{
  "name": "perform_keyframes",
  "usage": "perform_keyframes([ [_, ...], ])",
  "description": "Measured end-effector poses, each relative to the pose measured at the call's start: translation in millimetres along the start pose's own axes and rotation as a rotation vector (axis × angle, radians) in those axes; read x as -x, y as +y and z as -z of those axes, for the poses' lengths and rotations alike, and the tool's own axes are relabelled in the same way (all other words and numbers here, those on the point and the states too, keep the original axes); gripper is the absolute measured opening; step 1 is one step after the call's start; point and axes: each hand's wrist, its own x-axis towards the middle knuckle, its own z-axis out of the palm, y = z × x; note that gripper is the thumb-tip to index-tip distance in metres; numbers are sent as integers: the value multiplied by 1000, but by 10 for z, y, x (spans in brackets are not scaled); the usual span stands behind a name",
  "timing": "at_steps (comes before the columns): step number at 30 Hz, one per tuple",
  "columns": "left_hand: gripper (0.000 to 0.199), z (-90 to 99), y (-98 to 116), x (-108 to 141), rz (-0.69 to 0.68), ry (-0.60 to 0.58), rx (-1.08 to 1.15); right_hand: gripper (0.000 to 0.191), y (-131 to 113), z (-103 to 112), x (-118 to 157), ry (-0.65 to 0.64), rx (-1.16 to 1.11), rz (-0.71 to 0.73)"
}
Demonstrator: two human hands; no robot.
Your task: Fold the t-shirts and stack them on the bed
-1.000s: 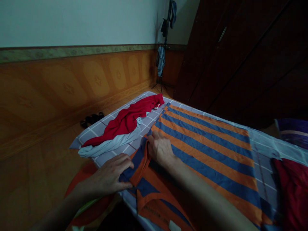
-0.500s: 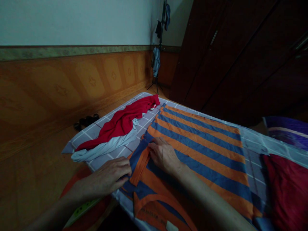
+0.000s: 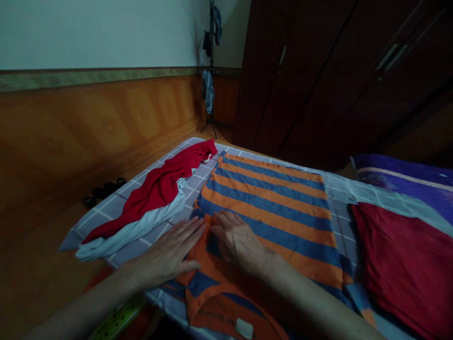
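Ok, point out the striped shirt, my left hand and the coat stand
Striped shirt [image 3: 276, 217]: head view, middle of its spread body.
Left hand [image 3: 171, 254]: head view, back of the hand.
Coat stand [image 3: 212, 60]: head view, its dark upright pole.

The orange-blue striped shirt [image 3: 276, 215] lies spread on a checked sheet [image 3: 193, 190], neckline [image 3: 215, 289] nearest.

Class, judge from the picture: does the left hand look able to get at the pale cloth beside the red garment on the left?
Probably yes. The left hand lies palm-down on the striped shirt, seemingly gripping nothing, and mainly checked sheet shows between it and the pale cloth.
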Motion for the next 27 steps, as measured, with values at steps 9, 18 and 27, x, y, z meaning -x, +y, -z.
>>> perform_keyframes([
  [9, 85, -249, -172, -201, -333, 74, -248, 25, 80, 452, 1664, 511, -60, -547],
  [18, 67, -245, 135, -985, -632, 128, -155, 40, -52, 105, 2868, 667, -174, -1438],
  [27, 51, -717, 394, -1285, -700, 108, 31, 27, -45, 58, 2542, 946, -406, -1498],
])
